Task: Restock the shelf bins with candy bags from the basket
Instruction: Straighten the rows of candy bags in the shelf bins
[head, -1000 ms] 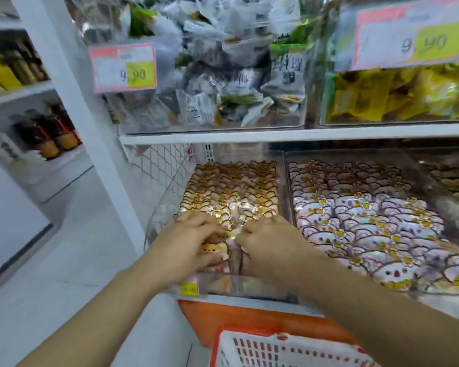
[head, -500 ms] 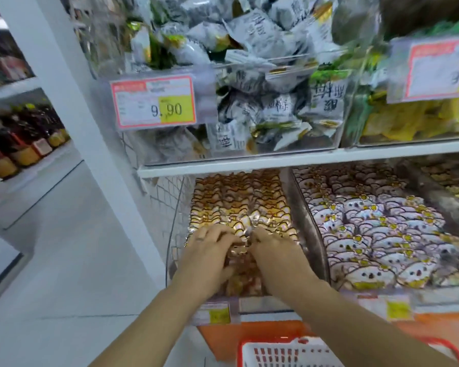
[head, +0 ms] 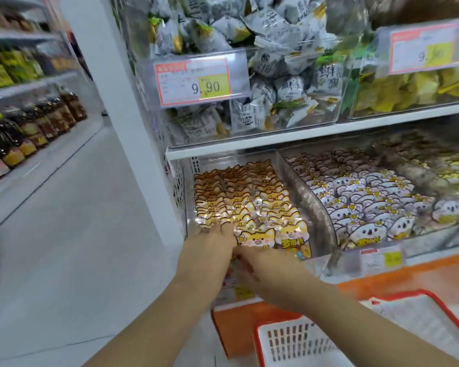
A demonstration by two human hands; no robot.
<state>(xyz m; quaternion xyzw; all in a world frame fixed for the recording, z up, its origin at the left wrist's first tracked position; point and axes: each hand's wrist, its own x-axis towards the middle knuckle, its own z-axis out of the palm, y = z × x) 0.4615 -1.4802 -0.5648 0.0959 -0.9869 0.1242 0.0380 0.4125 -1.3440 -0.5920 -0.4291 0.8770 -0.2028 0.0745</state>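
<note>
Far left: dark glass bottles with yellow labels (head: 24, 139) are standing in rows on a white side shelf (head: 37, 83). A white square pillar (head: 122, 115) is separating that aisle from the main shelving.

Upper tier: grey-white wrapped snack packets (head: 265, 83) are piling up in a clear bin. A red-bordered price card with a yellow patch (head: 194, 82) is hanging on its front, reading 9.90.

Lower tier: a clear plastic shelf bin (head: 312, 221) is holding orange-and-yellow fox-face candy bags (head: 249, 197), which are standing upright in close rows.

The left hand (head: 210, 250) is reaching into the front-left corner of this bin, its fingertips pushing in among the bags. Grasp: cannot tell.

The right hand (head: 273, 271) is lying just beside it and touching it, pointing left under the frontmost bag. Its fingers are hidden, so its grasp cannot be told either.

Right of centre: white koala-face bags (head: 368, 202) are filling the neighbouring bin. Yellow packets (head: 408, 86) are sitting in the bin above, behind a second, blurred price card (head: 424, 50).

Bottom right: a red-rimmed white plastic basket (head: 302, 343) is sitting below the shelf's orange base (head: 239, 329). Its contents are too blurred to read.
</note>
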